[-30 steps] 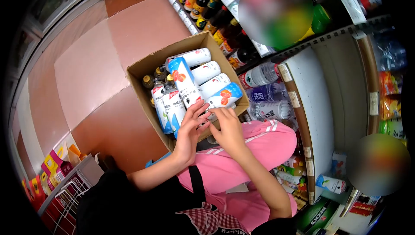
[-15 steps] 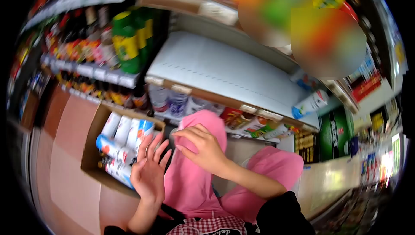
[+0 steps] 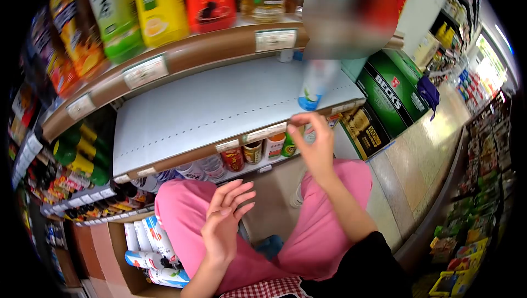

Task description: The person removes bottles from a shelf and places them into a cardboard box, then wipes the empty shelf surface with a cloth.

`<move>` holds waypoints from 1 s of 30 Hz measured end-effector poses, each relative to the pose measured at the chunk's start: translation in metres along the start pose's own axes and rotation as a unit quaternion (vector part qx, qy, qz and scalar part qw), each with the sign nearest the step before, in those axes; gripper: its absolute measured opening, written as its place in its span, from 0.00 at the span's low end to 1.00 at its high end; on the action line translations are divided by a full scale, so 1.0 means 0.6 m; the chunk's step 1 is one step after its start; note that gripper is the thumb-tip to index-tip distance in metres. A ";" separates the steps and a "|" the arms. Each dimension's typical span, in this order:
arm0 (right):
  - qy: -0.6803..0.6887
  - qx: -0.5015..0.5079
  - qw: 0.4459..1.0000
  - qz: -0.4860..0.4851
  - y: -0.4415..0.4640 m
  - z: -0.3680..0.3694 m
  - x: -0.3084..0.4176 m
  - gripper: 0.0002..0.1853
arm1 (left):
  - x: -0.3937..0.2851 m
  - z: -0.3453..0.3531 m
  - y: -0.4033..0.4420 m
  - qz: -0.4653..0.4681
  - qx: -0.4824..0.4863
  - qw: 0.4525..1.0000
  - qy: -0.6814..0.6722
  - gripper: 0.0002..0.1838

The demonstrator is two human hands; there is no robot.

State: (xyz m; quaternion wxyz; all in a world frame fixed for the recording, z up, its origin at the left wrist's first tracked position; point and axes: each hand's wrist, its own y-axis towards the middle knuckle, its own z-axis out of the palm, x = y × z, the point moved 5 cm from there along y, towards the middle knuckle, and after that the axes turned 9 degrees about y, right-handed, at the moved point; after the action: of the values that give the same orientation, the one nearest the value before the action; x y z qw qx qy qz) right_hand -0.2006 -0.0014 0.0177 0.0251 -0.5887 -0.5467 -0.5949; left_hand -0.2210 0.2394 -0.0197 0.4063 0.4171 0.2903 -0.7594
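Note:
My right hand (image 3: 317, 145) is raised in front of the shelf's price strip, thumb and fingers curved apart with nothing in them. Just beyond its fingertips, a white and blue bottle (image 3: 312, 90) stands on the grey shelf (image 3: 197, 103) near the right end; a blurred patch covers its top. Over the pink trouser leg, my left hand (image 3: 222, 229) is held palm inward, fingers apart, holding nothing. To its left, a cardboard box (image 3: 119, 243) holds several white and blue bottles (image 3: 157, 237), partly hidden by my leg.
Drink bottles (image 3: 159, 10) line the shelf above. Cans and jars (image 3: 252, 152) stand on the shelf below. A green Beck's carton (image 3: 392, 86) and a black and gold carton (image 3: 366, 133) sit on the floor at the right.
The view has turned to the right and levelled. My right hand has moved from above my knee toward the bottle on the shelf. My left hand has moved away from the box.

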 end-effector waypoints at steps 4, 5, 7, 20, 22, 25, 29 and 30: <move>-0.026 -0.103 0.994 0.015 0.049 -0.072 -0.055 0.14 | 0.034 0.049 0.043 -0.051 0.052 0.997 0.036 0.33; -0.034 -0.123 0.992 0.013 0.065 -0.085 -0.061 0.15 | 0.044 0.059 0.051 -0.068 0.064 0.995 0.029 0.33; -0.060 -0.140 0.988 -0.010 0.102 -0.099 -0.071 0.16 | 0.062 0.077 0.063 -0.091 0.071 0.993 0.033 0.32; -0.202 -0.196 0.959 -0.032 0.258 -0.085 -0.092 0.20 | 0.112 0.136 0.096 -0.135 0.111 0.982 0.073 0.32; -0.201 -0.195 0.959 -0.040 0.255 -0.093 -0.085 0.18 | 0.122 0.141 0.116 -0.151 0.121 0.979 0.070 0.34; -0.203 -0.173 0.962 -0.050 0.224 -0.113 -0.061 0.15 | 0.132 0.164 0.159 -0.202 0.152 0.968 0.001 0.36; -0.168 -0.126 0.976 -0.065 0.176 -0.141 -0.027 0.13 | 0.134 0.209 0.224 -0.192 0.192 0.952 -0.141 0.37; -0.165 -0.112 0.978 -0.062 0.165 -0.148 -0.018 0.13 | 0.137 0.216 0.238 -0.195 0.188 0.946 -0.179 0.37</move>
State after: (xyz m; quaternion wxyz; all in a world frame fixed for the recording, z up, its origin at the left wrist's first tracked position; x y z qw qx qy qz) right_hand -0.1903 -0.1081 0.0969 -0.1680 -0.6431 -0.5088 -0.5472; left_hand -0.1765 0.0361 -0.0431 0.2102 0.2783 0.1406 -0.9266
